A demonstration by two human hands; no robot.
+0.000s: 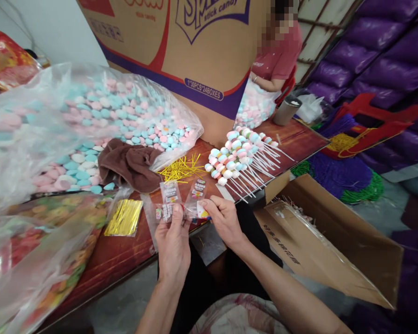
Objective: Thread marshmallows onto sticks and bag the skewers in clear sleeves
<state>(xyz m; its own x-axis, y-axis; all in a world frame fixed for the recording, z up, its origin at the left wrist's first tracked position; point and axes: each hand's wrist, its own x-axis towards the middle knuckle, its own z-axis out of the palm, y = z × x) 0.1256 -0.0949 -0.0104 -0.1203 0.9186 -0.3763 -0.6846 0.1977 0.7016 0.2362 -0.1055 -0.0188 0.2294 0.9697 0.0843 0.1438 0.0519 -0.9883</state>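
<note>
Over the table's front edge, my left hand [174,246] grips a small clear printed plastic bag [165,212] with the thumb on top. My right hand [226,220] is closed in a pinch at a bright printed piece of clear wrapper [202,211]; whether it is the same bag as in the left hand, I cannot tell. Just beyond my fingers lie more printed bags [198,188]. Gold twist ties [183,169] are strewn behind them. To the right, marshmallow skewers [235,153] are piled with their white sticks pointing towards me.
Big clear bags of pastel marshmallows [101,109] cover the left, beside a brown cloth [128,162] and a packet of gold ties [124,217]. A tall carton [202,60] stands behind. An open cardboard box [320,241] sits at lower right. Another person [278,60] sits across.
</note>
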